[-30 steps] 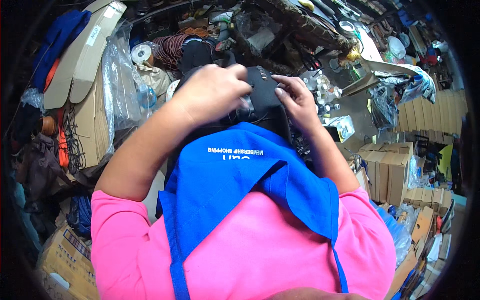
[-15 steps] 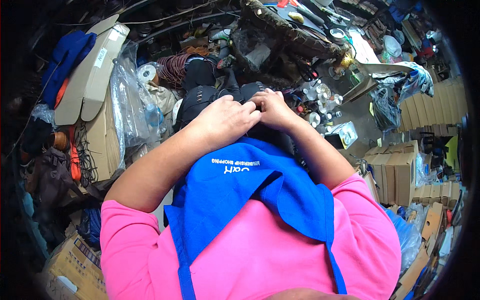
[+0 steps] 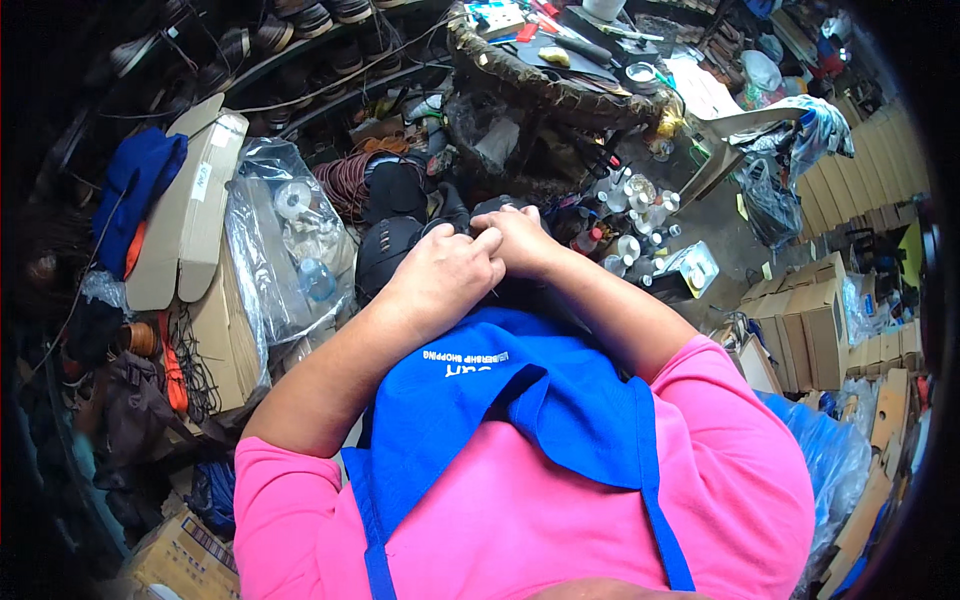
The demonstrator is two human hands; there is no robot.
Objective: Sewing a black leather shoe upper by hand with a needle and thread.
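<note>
My left hand (image 3: 447,272) and my right hand (image 3: 519,240) meet above my lap, knuckles up and fingers curled inward. The fingertips press close together, and whatever they pinch is hidden beneath them. Under and beyond the hands lies a black item with a row of light stitches (image 3: 384,244); its kind is not clear. A blue apron (image 3: 500,350) covers my front, just below the wrists.
A clear plastic bag (image 3: 265,290) and cardboard (image 3: 195,210) stand at left. Several small bottles (image 3: 640,200) crowd the right, near a cluttered round worktable (image 3: 470,45). Cardboard boxes (image 3: 800,320) are stacked farther right. Shoes (image 3: 310,20) line a shelf at the back left.
The view has shifted, bringing more of the shoe shelf and worktable into sight. My hands stay together with fingers curled, the right one now covering more of the black item.
</note>
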